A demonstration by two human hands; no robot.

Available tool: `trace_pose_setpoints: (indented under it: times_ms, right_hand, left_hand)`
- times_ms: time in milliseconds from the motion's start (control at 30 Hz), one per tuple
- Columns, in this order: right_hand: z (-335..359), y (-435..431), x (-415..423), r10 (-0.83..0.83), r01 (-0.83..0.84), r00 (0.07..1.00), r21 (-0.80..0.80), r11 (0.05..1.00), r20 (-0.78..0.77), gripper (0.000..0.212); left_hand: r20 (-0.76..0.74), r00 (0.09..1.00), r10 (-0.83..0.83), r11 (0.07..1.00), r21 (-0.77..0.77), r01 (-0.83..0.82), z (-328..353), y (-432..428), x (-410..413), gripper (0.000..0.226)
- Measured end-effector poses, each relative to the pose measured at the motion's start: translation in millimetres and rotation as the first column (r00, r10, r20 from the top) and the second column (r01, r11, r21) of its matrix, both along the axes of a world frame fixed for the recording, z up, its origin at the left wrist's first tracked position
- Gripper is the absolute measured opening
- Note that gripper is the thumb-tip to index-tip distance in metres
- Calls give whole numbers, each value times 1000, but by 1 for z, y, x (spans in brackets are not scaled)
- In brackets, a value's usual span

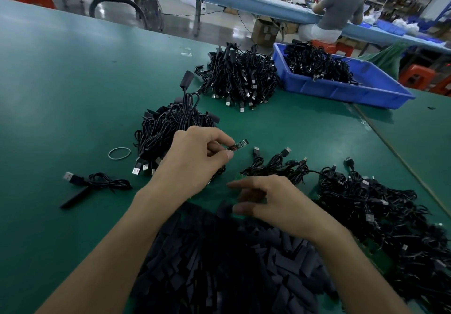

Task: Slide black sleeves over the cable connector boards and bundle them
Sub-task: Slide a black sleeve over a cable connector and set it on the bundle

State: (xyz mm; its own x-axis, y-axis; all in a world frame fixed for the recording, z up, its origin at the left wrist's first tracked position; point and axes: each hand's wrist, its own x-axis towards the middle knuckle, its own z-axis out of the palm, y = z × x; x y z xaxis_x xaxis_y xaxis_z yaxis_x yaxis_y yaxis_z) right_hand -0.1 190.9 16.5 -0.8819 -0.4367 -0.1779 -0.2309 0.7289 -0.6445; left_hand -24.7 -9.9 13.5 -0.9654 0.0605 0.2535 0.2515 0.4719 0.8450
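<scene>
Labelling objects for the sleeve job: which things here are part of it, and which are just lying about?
In the job: left hand pinching connector board; right hand over sleeve pile; loose cables; bundled cables; rubber band.
Lying about: cardboard box; fan; red stools.

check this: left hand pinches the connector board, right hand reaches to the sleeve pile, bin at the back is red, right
Not quite. The head view shows the bin is blue, not red. The left hand does pinch the connector board, and the right hand does reach to the sleeve pile.
</scene>
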Motion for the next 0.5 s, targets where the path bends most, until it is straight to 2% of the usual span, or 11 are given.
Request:
trace_pose_setpoints:
  times_ms: [100,233,333,500]
  right_hand:
    - [3,5,-2,-2,9,1000,339,941,-23,30]
    - [4,2,9,-20,65,997,631,773,-78,32]
    - [1,-1,17,-17,92,994,717,691,-111,36]
    - [-5,-5,19,-17,141,984,719,681,-178,38]
  left_hand:
    - [0,1000,-3,1000,-2,3,0,0,0,14]
    - [4,1000,-11,1000,-12,11,1,1,1,14]
    - [4,1000,-15,1000,-22,15,2,1,2,15]
    - [6,1000,-9,1000,-25,9,1,2,2,14]
